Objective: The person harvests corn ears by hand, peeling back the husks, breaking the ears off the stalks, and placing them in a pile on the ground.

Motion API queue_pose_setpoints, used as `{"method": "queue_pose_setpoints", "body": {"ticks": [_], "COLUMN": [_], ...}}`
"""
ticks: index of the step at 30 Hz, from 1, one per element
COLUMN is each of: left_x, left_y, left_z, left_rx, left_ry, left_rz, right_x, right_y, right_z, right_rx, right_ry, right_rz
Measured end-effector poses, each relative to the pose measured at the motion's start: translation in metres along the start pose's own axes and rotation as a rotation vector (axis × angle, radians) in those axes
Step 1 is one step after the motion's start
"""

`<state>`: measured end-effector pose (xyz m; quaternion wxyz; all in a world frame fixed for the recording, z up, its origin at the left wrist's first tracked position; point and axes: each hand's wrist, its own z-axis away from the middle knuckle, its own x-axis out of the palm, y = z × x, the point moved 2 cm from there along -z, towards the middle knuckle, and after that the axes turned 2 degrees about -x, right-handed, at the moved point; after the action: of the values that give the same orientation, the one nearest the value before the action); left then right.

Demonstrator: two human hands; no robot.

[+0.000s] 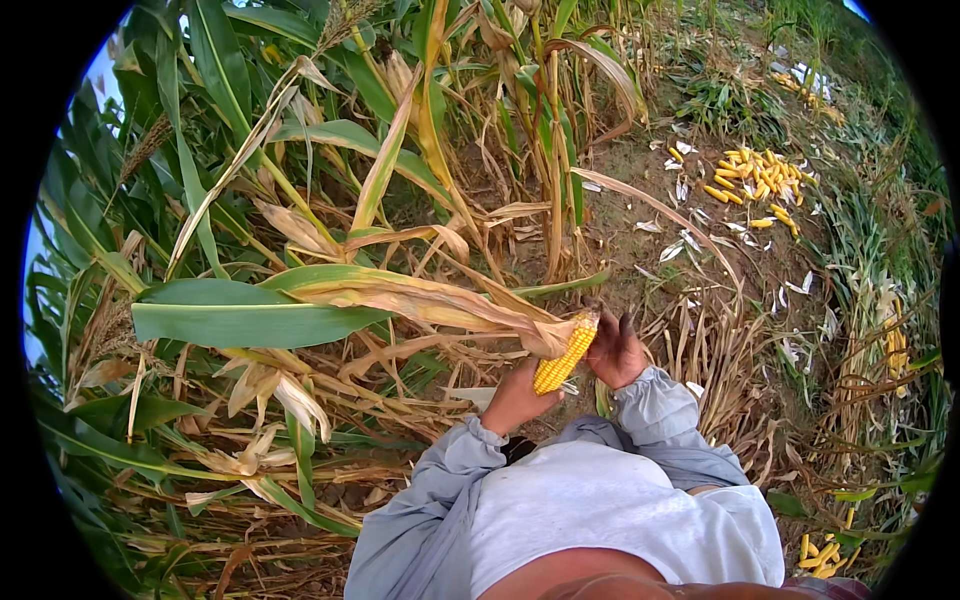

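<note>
A bare yellow ear of corn [568, 354] slants across the space before my body, its kernels exposed. My left hand [521, 396] grips its lower end from the left. My right hand [616, 351] is at the ear's upper right side; some of its fingers are hidden behind the ear, and the visible fingertips look dark. Dry brown husk [546, 337] lies against the ear's left side. A partly yellowed corn leaf [420, 298] runs leftward from there, above a broad green leaf [255, 313].
Standing corn stalks [553, 172] crowd the left and far side. Heaps of husked ears [765, 176] lie on the soil at upper right, with more ears [821, 556] at lower right. Pale husk scraps [671, 250] are scattered between. Dry cut stalks [694, 345] lie right of my hands.
</note>
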<state>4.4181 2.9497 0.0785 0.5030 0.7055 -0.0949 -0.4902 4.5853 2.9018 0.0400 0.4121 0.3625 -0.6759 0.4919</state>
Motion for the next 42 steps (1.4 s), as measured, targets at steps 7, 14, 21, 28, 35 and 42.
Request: {"method": "queue_pose_setpoints", "body": {"ticks": [7, 14, 21, 28, 35, 42], "left_x": [0.086, 0.134, 0.059, -0.164, -0.321, -0.328], "left_y": [0.023, -0.021, -0.076, 0.066, 0.200, 0.267], "left_z": [-0.080, -0.144, -0.257, -0.384, -0.499, -0.499], "left_rx": [0.069, -0.548, 0.147, 0.404, 0.625, 0.673], "left_ry": [-0.172, -0.809, -0.674, 0.195, 0.723, 0.582], "left_rz": [0.289, 0.632, 0.015, 0.089, 0.392, 0.572], "right_x": [-0.048, -0.117, -0.208, -0.098, 0.159, 0.259], "right_y": [-0.073, -0.141, -0.271, -0.509, -0.354, -0.358], "right_z": [0.019, -0.025, -0.123, -0.293, -0.406, -0.492], "right_rx": [-0.276, -0.409, -0.702, -1.226, -0.739, -0.945], "right_ry": [0.329, 0.540, 0.671, 0.539, -0.588, -0.780], "right_rz": [0.148, -0.014, 0.141, 1.167, 1.392, 1.576]}}
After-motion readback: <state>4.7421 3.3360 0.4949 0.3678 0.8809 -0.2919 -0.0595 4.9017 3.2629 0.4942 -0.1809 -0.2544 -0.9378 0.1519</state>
